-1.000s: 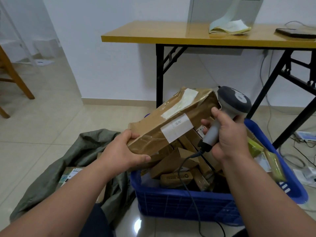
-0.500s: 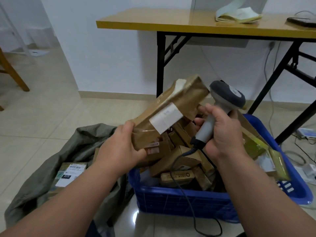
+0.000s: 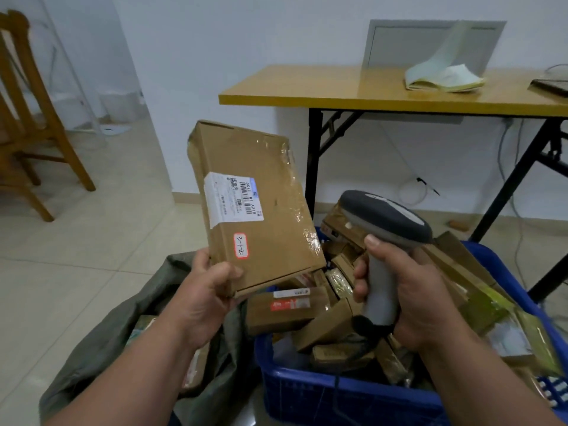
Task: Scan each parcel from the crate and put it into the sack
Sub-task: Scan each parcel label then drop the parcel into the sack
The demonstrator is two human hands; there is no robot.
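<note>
Two hands are busy over the blue crate (image 3: pixel 338 398): the left hand (image 3: pixel 206 290) has its grip closed on the lower corner of a flat cardboard parcel (image 3: pixel 255 207), thumb across the front face, while the right hand (image 3: pixel 408 290) is wrapped round the handle of the scanner (image 3: pixel 384 222). That parcel stands raised above the crate's left edge, long axis near upright and leaning a little left, with its white label (image 3: pixel 233 198) turned toward the camera. From the scanner the label lies up and to the left, close by, though the scanner's head seems aimed past it. Once read, the left hand is nearer the grey-green sack (image 3: pixel 101 352), which lies open just left of the crate, below the parcel.
</note>
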